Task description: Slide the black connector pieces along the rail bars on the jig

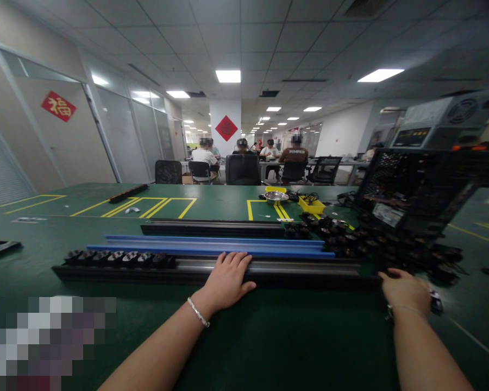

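Note:
A long black rail lies across the green table in front of me, with several small black-and-white switch parts seated in its left end. My left hand lies on the rail's middle, fingers stretched flat over it. My right hand is at the rail's right end, its fingers curled round a small dark part that I cannot make out. Behind the rail lie blue strips and another black rail.
A heap of small black parts lies at the right, beside a black open computer case. A yellow tray and a metal bowl stand further back. Several people sit at desks in the distance.

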The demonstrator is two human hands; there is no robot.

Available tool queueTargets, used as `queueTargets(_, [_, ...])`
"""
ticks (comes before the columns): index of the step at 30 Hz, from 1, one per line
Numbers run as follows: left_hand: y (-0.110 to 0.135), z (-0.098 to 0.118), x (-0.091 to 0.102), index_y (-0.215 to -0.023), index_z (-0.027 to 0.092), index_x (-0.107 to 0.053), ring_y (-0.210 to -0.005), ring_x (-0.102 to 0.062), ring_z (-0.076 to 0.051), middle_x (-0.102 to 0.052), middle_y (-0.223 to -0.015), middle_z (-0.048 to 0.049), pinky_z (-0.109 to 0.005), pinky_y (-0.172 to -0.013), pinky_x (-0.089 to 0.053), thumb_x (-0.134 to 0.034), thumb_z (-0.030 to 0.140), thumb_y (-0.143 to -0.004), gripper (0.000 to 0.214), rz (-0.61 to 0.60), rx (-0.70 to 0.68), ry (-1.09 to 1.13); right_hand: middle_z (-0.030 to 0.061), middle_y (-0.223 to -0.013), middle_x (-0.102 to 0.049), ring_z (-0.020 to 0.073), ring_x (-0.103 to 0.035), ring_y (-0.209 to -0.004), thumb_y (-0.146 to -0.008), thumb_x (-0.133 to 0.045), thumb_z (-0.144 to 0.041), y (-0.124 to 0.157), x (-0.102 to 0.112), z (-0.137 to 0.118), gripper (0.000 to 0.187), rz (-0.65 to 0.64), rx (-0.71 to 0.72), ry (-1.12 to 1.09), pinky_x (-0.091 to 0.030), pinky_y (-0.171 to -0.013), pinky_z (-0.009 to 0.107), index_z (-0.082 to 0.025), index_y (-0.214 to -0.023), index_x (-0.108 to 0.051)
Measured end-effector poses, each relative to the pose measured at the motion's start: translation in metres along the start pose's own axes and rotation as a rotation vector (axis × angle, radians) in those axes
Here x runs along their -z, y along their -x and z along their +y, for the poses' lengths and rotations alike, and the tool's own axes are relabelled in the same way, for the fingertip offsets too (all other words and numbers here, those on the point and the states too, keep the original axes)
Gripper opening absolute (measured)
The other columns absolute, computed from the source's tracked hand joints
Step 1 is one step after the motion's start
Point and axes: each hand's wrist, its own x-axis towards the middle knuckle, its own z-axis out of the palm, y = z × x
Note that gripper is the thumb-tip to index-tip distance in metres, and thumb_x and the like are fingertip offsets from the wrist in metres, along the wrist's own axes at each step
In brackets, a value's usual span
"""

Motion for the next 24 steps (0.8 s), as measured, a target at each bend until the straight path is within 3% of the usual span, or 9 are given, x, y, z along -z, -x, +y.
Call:
queueTargets(2, [0.000,0.000,0.000,-0.134,0.023,-0.034,-0.126,-0.034,-0.026,-0.040,-0.139,-0.0074,-0.045,-0.105,-0.022,-0.040,0.054,-0.084,0.060,0.005,-0.004,0.002,0.0111,-0.085,-0.056,0.0273,-0.050,-0.095,-0.070,-0.052,-0.042,0.002,0.005,-0.005,0.036,0.028,-0.038,0.002,-0.041,-0.081,0.036,-0.017,-0.093,-0.066])
queueTargets(4, [0.000,-0.001,0.000,-0.134,0.022,-0.034,-0.127,-0.034,-0.026,-0.040,-0.139,-0.0078,-0.045,-0.105,-0.022,-0.039,0.055,-0.084,0.060,0.010,-0.008,0.006,0.0132,-0.091,-0.058,0.0270,-0.049,-0.101,-0.076,-0.045,-0.038,0.009,0.011,-0.017,0.039,0.166,-0.007,-0.028,-0.041,-0.082,0.035,-0.015,-0.099,-0.065])
queueTargets(7, [0.000,-0.001,0.001,-0.134,0.021,-0.034,-0.126,-0.034,-0.026,-0.041,-0.138,-0.0087,-0.045,-0.105,-0.022,-0.037,0.055,-0.085,0.060,0.006,-0.010,0.021,0.0140,-0.098,-0.059,0.0241,-0.048,-0.104,-0.081,-0.035,-0.030,0.028,0.016,-0.044,0.039,0.352,0.219,-0.086,-0.040,-0.086,0.033,-0.011,-0.102,-0.064])
queueTargets(10, [-0.001,-0.002,0.002,-0.134,0.019,-0.035,-0.126,-0.036,-0.026,-0.042,-0.137,-0.0094,-0.045,-0.106,-0.022,-0.033,0.055,-0.086,0.060,-0.005,-0.006,0.043,0.0116,-0.099,-0.060,0.0207,-0.051,-0.100,-0.081,-0.037,-0.027,0.058,0.011,-0.077,0.035,0.255,0.568,-0.138,-0.037,-0.092,0.032,-0.012,-0.096,-0.065])
queueTargets(13, [-0.002,-0.004,0.005,-0.134,0.018,-0.036,-0.126,-0.036,-0.025,-0.042,-0.137,-0.0093,-0.044,-0.106,-0.022,-0.030,0.053,-0.088,0.058,-0.022,-0.007,0.081,0.0081,-0.105,-0.060,0.0182,-0.050,-0.102,-0.082,-0.038,-0.026,0.091,-0.001,-0.104,0.032,0.026,0.873,-0.150,-0.037,-0.094,0.032,-0.016,-0.097,-0.065])
queueTargets(15, [-0.003,-0.008,0.009,-0.133,0.018,-0.036,-0.126,-0.036,-0.022,-0.042,-0.137,-0.0084,-0.040,-0.105,-0.024,-0.029,0.051,-0.089,0.055,-0.027,-0.015,0.110,0.0066,-0.107,-0.061,0.0177,-0.051,-0.103,-0.083,-0.038,-0.024,0.107,-0.008,-0.115,0.032,-0.116,0.989,-0.116,-0.037,-0.095,0.031,-0.018,-0.095,-0.066])
queueTargets(19, [-0.006,-0.026,0.027,-0.126,0.017,-0.047,-0.120,-0.042,-0.019,-0.049,-0.130,-0.0072,-0.031,-0.103,-0.029,-0.038,0.040,-0.089,0.044,0.023,0.025,0.072,0.0027,-0.100,-0.065,0.0164,-0.055,-0.097,-0.083,-0.037,-0.021,0.118,-0.010,-0.119,0.032,-0.204,0.970,-0.041,-0.042,-0.087,0.029,-0.021,-0.093,-0.067])
queueTargets(24, [0.004,-0.067,0.060,-0.110,0.012,-0.058,-0.104,-0.051,-0.027,-0.058,-0.111,-0.0136,-0.037,-0.089,-0.040,-0.044,0.035,-0.084,0.037,0.069,0.470,-0.226,0.0014,-0.098,-0.067,0.0160,-0.057,-0.094,-0.081,-0.038,-0.019,0.117,-0.008,-0.117,0.031,-0.154,0.949,-0.052,-0.045,-0.081,0.029,-0.022,-0.089,-0.068])
